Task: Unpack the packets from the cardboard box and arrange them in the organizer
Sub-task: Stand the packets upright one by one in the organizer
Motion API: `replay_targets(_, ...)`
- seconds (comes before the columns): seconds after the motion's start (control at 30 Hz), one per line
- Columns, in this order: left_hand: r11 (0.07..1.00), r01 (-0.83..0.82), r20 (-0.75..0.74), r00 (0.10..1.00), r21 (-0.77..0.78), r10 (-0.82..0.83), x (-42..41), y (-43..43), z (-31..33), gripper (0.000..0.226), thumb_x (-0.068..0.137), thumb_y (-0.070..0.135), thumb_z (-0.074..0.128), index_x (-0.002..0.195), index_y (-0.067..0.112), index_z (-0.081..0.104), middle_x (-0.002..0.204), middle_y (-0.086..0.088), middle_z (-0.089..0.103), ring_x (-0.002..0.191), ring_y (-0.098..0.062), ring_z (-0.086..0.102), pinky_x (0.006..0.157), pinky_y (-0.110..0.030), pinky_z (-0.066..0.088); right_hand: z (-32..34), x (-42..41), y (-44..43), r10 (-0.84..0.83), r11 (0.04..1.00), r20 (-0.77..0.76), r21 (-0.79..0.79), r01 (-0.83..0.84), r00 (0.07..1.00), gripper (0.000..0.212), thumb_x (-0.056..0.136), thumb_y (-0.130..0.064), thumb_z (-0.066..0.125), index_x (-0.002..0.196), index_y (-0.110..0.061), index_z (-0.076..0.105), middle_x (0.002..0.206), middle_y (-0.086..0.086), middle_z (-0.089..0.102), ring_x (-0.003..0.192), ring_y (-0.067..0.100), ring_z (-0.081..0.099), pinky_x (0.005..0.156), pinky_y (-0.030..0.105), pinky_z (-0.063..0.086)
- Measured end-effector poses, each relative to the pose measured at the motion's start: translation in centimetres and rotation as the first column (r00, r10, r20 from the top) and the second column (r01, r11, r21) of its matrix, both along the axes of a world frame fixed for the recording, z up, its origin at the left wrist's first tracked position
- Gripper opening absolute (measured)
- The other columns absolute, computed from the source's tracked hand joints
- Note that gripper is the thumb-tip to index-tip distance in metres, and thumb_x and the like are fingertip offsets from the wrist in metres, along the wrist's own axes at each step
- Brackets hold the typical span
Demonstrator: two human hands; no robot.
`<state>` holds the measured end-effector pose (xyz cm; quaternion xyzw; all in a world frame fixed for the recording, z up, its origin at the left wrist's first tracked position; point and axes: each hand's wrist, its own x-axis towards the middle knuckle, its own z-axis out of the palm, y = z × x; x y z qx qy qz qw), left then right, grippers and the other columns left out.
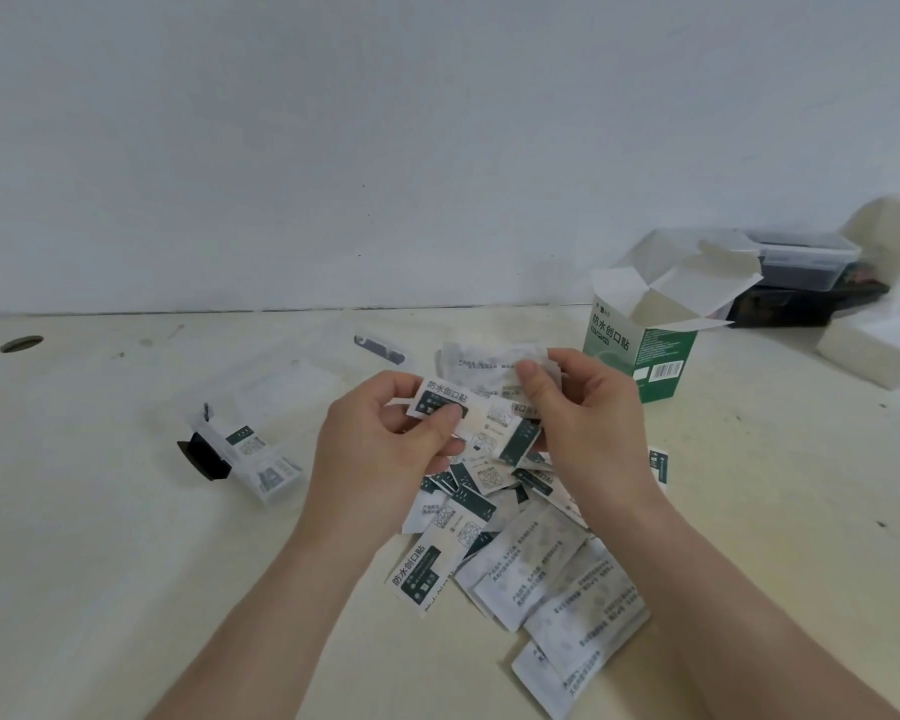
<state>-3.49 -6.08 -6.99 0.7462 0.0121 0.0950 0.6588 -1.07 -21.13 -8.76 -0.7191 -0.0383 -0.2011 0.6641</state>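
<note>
Both hands are raised over a loose pile of white-and-green packets (520, 558) on the cream table. My left hand (380, 439) pinches a small stack of packets (489, 423) between thumb and fingers. My right hand (588, 413) holds the other end of that stack and pinches a larger white packet (484, 368) behind it. The green-and-white cardboard box (640, 350) stands open at the back right. A clear plastic organizer (261, 449) with a black clasp lies to the left, lid open, with a few packets inside.
Dark containers under a clear lidded box (801, 272) sit at the far right by the wall. A white block (868, 350) lies beside them. A round cable hole (21, 344) is at the table's far left. A small clear item (380, 348) lies behind the hands.
</note>
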Motion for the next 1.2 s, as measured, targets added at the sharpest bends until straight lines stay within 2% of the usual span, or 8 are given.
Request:
replay_targets(0.17, 0.999, -0.042, -0.001, 0.999, 0.008, 0.042, 0.0, 0.2, 0.1, 0.028, 0.085, 0.001, 0.067, 0.101, 0.024, 0.067, 0.077, 0.000, 0.075, 0.060, -0.016, 0.071, 0.060, -0.026, 0.060, 1.2, -0.2, -1.1, -0.027, 0.998, 0.008, 0.062, 0.027, 1.000, 0.014, 0.094, -0.018, 0.061, 0.083, -0.022, 0.069, 0.078, 0.005, 0.074, 0.064, 0.017, 0.071, 0.044, 0.030, 0.051)
replay_targets(0.3, 0.995, 0.010, -0.066, 0.998, -0.101, -0.017, 0.1, 0.1, -0.2, 0.028, 0.090, 0.003, 0.059, 0.104, 0.026, 0.067, 0.087, -0.011, 0.072, 0.056, -0.018, 0.067, 0.062, -0.033, 0.059, 2.2, -0.4, -2.2, 0.138, 0.982, 0.156, 0.108, -0.156, 0.978, 0.009, 0.087, -0.015, 0.067, 0.092, -0.018, 0.073, 0.082, 0.002, 0.076, 0.074, 0.020, 0.073, 0.058, 0.027, 0.055)
replay_targets(0.43, 0.933, 0.056, -0.051, 0.996, -0.356, -0.079, 0.2, 0.0, -0.2, 0.022, 0.091, 0.000, 0.056, 0.105, 0.015, 0.066, 0.082, -0.005, 0.073, 0.067, -0.017, 0.070, 0.057, -0.023, 0.054, 1.7, -0.7, -1.2, 0.463, 0.876, 0.040, -0.172, -0.450, 0.886, 0.014, 0.082, -0.009, 0.069, 0.093, -0.014, 0.076, 0.088, 0.002, 0.077, 0.081, 0.018, 0.071, 0.074, 0.026, 0.056)
replay_targets(0.67, 0.790, 0.117, -0.012, 0.988, -0.601, -0.156, 0.3, 0.3, 0.5, 0.022, 0.096, 0.018, 0.051, 0.108, 0.007, 0.066, 0.089, -0.012, 0.070, 0.077, -0.027, 0.070, 0.064, -0.031, 0.057, 1.8, -0.6, -1.7, 0.433, 0.877, -0.061, -0.201, -0.436, 0.899, 0.021, 0.083, 0.001, 0.071, 0.091, -0.016, 0.077, 0.100, -0.002, 0.076, 0.092, 0.022, 0.071, 0.080, 0.030, 0.058)
replay_targets(0.83, 0.990, -0.044, 0.074, 0.996, -0.135, 0.054, 0.4, 0.4, -0.3, 0.029, 0.089, 0.005, 0.062, 0.110, 0.025, 0.067, 0.101, -0.001, 0.070, 0.080, -0.016, 0.071, 0.068, -0.036, 0.060, 2.6, -1.1, -2.2, 0.468, 0.824, -0.239, -0.231, -0.518, 0.851, 0.018, 0.074, -0.015, 0.083, 0.091, -0.020, 0.079, 0.109, -0.010, 0.073, 0.097, 0.010, 0.070, 0.089, 0.035, 0.056)
replay_targets(0.93, 0.981, -0.124, 0.208, 0.974, 0.147, 0.092, 0.4, 0.5, -0.9, 0.037, 0.087, 0.007, 0.064, 0.110, 0.036, 0.066, 0.101, 0.010, 0.069, 0.084, -0.013, 0.069, 0.076, -0.040, 0.058, 2.6, -1.4, -1.6, 0.480, 0.836, -0.241, -0.166, -0.524, 0.843, 0.026, 0.079, -0.030, 0.076, 0.095, -0.012, 0.067, 0.091, -0.004, 0.072, 0.076, 0.018, 0.067, 0.072, 0.032, 0.055)
replay_targets(1.07, 0.933, -0.166, 0.365, 0.930, 0.321, 0.040, -0.1, -0.1, -1.2, 0.039, 0.087, 0.005, 0.062, 0.117, 0.029, 0.064, 0.108, 0.018, 0.058, 0.099, 0.000, 0.060, 0.082, -0.018, 0.051, 1.4, -1.5, 0.3, 0.452, 0.868, -0.294, -0.070, -0.491, 0.842, 0.027, 0.093, -0.013, 0.061, 0.115, -0.018, 0.048, 0.090, 0.010, 0.068, 0.070, 0.023, 0.070, 0.056, 0.032, 0.058)
replay_targets(1.2, 0.952, -0.073, 0.370, 0.928, 0.298, -0.045, 0.0, 0.1, -0.9, 0.049, 0.082, 0.008, 0.069, 0.123, 0.032, 0.059, 0.110, 0.015, 0.059, 0.101, -0.001, 0.058, 0.077, -0.023, 0.054, 1.5, -1.2, -0.1, 0.531, 0.827, -0.274, -0.039, -0.561, 0.802, 0.025, 0.098, -0.007, 0.054, 0.120, -0.015, 0.063, 0.092, 0.013, 0.071, 0.063, 0.023, 0.068, 0.053, 0.030, 0.055)
